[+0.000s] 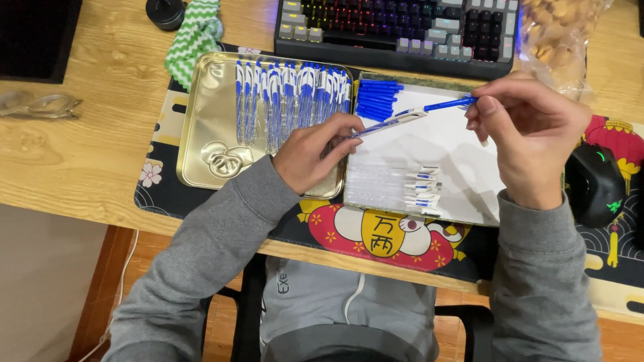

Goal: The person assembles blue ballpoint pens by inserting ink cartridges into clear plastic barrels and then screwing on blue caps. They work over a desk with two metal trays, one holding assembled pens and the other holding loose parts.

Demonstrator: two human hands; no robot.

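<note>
Head view, both hands (pixel 315 151) (pixel 530 131) pinching slim blue-white plastic pen (pixel 409 115), glossy gold tin tray (pixel 215 121)

Pen (pixel 402 117) held between both hands above the shallow tray (pixel 463 144): left hand (pixel 312 154) at one end, right hand (pixel 526 131) at the other. Left of the grip, metal tin (pixel 208 134) with a row of assembled pens (pixel 288 94) in it. Just behind the grip, stack of refills (pixel 377 99) in the tray; nearer the body, clear barrels (pixel 376 181) and caps (pixel 422 188). Keyboard (pixel 396 27) well behind; mouse (pixel 594 181) right of the grip.
</note>
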